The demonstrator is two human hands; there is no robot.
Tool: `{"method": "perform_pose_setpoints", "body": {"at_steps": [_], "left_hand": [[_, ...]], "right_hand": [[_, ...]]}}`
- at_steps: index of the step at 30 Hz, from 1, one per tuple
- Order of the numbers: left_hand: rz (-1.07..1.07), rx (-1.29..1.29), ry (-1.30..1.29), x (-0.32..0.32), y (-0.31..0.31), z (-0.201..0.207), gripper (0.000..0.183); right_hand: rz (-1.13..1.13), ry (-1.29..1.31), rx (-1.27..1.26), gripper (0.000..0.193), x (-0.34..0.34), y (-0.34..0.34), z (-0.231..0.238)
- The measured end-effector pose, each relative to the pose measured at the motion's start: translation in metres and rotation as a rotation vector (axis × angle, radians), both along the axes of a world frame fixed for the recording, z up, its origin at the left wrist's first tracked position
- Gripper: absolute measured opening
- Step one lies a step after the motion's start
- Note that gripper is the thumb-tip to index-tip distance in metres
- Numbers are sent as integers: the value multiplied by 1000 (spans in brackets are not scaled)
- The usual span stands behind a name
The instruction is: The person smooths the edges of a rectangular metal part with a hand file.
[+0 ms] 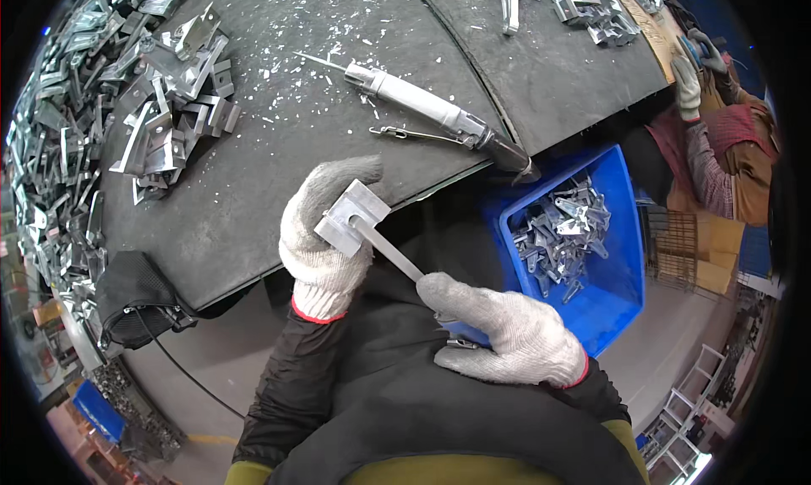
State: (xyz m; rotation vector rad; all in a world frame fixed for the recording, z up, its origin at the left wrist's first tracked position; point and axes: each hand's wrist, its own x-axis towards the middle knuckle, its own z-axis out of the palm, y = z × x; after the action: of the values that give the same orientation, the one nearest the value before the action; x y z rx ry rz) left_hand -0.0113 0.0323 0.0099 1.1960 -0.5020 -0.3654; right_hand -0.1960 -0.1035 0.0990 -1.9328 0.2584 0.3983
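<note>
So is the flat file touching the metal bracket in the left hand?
Touching: the head view shows the file tip lying against the bracket face, gripped by the left hand.

Left hand [325, 244] grips metal bracket [353, 219]; right hand [507, 333] files it.

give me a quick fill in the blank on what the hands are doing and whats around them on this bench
1. The left hand holds a flat metal bracket, and both hands wear knitted ____.
2. The right hand works a flat hand file against the ____.
3. The bin holding finished metal pieces is coloured ____.
4. The pneumatic tool lies on the dark ____.

Missing words: gloves; bracket; blue; mat
</note>
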Motion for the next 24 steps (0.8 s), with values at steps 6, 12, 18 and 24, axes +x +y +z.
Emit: {"method": "perform_pose_setpoints", "body": {"at_steps": [6,12,18,24], "left_hand": [[22,60,-112,2,0,-12,48],[36,-27,-56,2,-1,-10,51],[34,49,11,-2,-4,-3,47],[0,111,-20,2,-2,3,43]], "right_hand": [[13,3,329,72,-1,-5,-1],[-36,56,429,73,0,-5,-2],[102,118,105,69,6,-6,14],[94,184,-310,65,11,-3,24]]}}
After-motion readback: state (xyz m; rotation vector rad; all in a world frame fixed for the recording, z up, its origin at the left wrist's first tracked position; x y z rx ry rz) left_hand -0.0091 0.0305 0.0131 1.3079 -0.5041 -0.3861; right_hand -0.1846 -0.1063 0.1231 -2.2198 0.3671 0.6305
